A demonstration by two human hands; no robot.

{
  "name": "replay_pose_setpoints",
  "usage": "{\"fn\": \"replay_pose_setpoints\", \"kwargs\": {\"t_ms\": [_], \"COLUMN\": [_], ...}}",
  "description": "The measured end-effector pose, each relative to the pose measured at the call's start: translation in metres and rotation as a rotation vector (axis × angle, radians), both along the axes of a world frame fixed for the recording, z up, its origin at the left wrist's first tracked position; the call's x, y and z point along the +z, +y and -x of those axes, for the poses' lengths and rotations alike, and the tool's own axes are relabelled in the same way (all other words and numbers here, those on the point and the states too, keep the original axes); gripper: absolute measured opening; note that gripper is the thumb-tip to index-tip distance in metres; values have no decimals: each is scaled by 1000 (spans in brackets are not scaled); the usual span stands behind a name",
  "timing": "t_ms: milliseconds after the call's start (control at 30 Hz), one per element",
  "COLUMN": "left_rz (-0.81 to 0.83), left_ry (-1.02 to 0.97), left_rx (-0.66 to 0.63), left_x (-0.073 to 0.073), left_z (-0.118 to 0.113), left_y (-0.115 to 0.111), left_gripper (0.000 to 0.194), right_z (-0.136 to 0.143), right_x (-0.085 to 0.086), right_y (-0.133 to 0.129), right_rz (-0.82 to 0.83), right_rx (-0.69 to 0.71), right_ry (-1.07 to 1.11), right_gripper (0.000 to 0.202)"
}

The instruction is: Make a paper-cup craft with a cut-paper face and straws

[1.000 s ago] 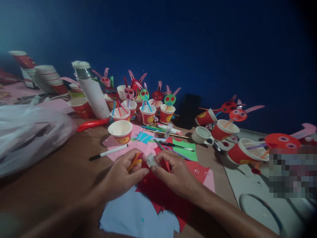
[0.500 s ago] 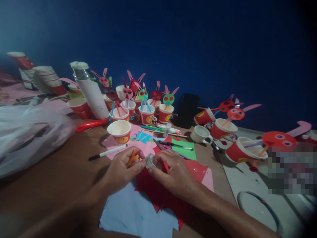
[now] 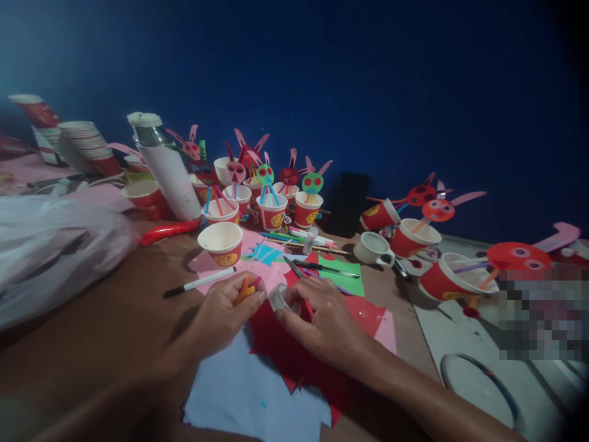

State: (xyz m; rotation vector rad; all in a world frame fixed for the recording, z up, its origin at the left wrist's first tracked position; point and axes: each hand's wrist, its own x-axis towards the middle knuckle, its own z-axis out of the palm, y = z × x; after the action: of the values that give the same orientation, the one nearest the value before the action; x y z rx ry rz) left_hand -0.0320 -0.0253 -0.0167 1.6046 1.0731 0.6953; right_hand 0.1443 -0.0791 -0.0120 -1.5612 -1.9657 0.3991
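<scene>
My left hand [image 3: 232, 304] is closed in a pinch on folded orange paper strips [image 3: 245, 290]. A small pink bit shows by its fingertips. My right hand [image 3: 319, 313] grips a roll of clear tape [image 3: 278, 298] between thumb and fingers. Scissors [image 3: 292, 267] show a blade beyond the right hand, and a red part shows under its fingers; whether the hand also holds them I cannot tell. Beneath both hands lie red paper [image 3: 280, 350] and a pale blue sheet [image 3: 248, 393]. An open paper cup [image 3: 221, 245] stands beyond the left hand, near a black-capped white marker [image 3: 200, 282].
Several red paper cups with paper rabbit faces [image 3: 271, 212] stand along the blue wall. A white flask [image 3: 168, 172], a plastic bag [image 3: 59, 252] and a red-handled tool [image 3: 170, 231] are left. Pens [image 3: 326, 270], a mug [image 3: 373, 248] and more cups [image 3: 453, 282] are right.
My left hand has drawn slightly left, away from the tape roll, so a gap now shows between them. The right hand stays nearly in place.
</scene>
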Motion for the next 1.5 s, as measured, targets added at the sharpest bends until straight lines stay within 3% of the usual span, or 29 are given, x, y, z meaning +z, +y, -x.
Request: {"fn": "replay_pose_setpoints", "kwargs": {"t_ms": [267, 667, 800, 900, 1167, 1300, 1500], "left_rz": [52, 47, 85, 149, 245, 184, 106], "left_ry": [-91, -55, -88, -86, -255, -191, -61], "left_rx": [-86, -17, -58, -80, 51, 45, -67], "left_x": [1, 2, 4, 4, -1, -3, 2], "left_z": [0, 0, 1, 2, -2, 0, 0], "left_y": [-6, 1, -3, -5, 2, 3, -1], "left_gripper": [21, 14, 19, 22, 20, 20, 21], "right_z": [0, -1, -2, -3, -7, -6, -3], "right_x": [0, -3, -5, -9, -4, -4, -7], "right_y": [-1, 0, 1, 2, 2, 0, -2], "right_rz": [-26, -66, -47, -63, -200, -296, -366], "right_rx": [-2, -11, -17, -6, -1, -2, 24], "right_ry": [-61, -88, -60, -66, 12, 60, 97], "right_gripper": [20, 18, 7, 13, 13, 12, 13]}}
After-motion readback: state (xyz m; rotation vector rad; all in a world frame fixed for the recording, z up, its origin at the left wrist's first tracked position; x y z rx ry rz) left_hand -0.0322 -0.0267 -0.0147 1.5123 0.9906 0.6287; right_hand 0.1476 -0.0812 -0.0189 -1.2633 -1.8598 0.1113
